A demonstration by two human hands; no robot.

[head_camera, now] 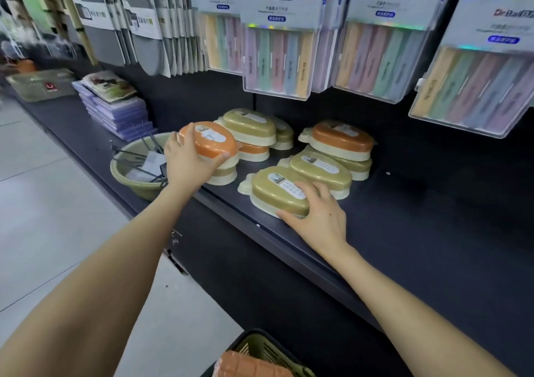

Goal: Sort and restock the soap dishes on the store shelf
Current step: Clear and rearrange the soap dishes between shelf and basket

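Several oval soap dishes with olive or orange lids stand in low stacks on the dark shelf [404,232]. My left hand [185,163] grips an orange-lidded soap dish [209,139] on top of the left front stack. My right hand [320,215] holds the near end of an olive-lidded soap dish [274,190] at the shelf's front, thumb along its near side. Behind it lies another olive dish [320,168], and an orange-lidded dish [341,138] tops the right rear stack. Olive dishes [250,124] are stacked at the back centre.
A green bowl [130,171] holding metal hooks and tags sits left of the dishes. Purple packets [118,111] are piled further left. Packs of pastel toothbrushes [277,53] hang above. A green basket [265,353] with an orange item is at the bottom edge.
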